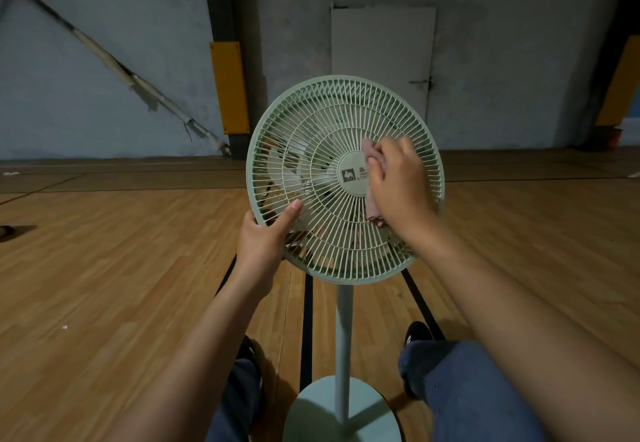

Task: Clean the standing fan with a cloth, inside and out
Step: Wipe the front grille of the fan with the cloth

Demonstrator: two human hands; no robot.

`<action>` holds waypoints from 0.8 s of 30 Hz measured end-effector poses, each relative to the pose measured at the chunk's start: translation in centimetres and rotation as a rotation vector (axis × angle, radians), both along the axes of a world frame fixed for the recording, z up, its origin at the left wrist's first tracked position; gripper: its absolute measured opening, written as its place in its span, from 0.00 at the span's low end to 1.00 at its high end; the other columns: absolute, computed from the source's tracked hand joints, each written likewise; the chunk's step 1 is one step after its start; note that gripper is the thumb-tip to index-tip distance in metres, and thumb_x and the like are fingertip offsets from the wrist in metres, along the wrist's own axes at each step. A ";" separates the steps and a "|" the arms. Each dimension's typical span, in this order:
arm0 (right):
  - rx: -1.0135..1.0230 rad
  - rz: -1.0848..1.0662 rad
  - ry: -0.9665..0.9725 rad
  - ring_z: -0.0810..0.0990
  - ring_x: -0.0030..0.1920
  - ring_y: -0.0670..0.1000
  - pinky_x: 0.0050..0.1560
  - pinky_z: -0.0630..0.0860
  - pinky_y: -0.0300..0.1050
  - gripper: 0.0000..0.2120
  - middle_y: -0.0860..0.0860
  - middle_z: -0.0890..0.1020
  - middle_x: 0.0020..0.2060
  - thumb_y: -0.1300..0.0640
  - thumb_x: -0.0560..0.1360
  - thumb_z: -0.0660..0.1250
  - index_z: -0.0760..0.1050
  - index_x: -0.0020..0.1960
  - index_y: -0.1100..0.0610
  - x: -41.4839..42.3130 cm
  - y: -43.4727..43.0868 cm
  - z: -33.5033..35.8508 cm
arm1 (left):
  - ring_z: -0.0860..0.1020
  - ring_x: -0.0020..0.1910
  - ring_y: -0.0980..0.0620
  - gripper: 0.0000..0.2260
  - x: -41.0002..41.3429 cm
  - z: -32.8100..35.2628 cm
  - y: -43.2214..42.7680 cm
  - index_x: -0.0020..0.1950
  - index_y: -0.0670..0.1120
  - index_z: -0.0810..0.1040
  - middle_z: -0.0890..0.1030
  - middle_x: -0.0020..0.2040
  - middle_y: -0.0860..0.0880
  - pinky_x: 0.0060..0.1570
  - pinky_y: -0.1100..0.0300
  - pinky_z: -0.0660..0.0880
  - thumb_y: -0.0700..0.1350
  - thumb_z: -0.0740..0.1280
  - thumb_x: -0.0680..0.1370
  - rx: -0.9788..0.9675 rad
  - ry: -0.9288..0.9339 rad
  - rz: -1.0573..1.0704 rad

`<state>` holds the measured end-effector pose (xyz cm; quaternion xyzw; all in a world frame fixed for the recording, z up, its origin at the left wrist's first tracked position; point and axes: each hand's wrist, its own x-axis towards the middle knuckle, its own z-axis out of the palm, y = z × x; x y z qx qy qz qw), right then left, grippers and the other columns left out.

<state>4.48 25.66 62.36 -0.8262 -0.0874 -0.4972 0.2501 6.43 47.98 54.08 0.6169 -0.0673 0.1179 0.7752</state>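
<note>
Pale green plastic fills the middle of my head view — the round, ribbed front grille of the standing fan (332, 178), upright on its slim pole (343, 330) and disc base (311, 417) between my knees. My left hand (265, 237) grips the grille's lower-left rim, thumb laid across the ribs, steadying it. My right hand (398, 178) holds a crumpled pink cloth (373, 199) bunched in its fingers and presses it against the grille just right of the round centre badge (353, 173).

I judge the outside wipe of the front guard to be the step in hand; the guard is on, so the inside is not yet reached. Next I would work the cloth round the ribs, keeping the left-hand brace so the head does not swing — then the guard must come off for the blades.

Under it all lies a wooden plank floor (121, 268) with dark painted lines; behind stand grey walls, a yellow-padded column (230, 88) and a pale door (382, 46).
</note>
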 end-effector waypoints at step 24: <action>0.063 -0.035 0.041 0.78 0.49 0.49 0.49 0.77 0.41 0.06 0.53 0.76 0.56 0.60 0.85 0.65 0.77 0.59 0.61 -1.1 -0.7 -1.5 | 0.90 0.52 0.45 0.31 0.2 -0.1 0.2 0.69 0.49 0.77 0.89 0.57 0.48 0.45 0.51 0.87 0.60 0.81 0.72 0.016 -0.002 -0.035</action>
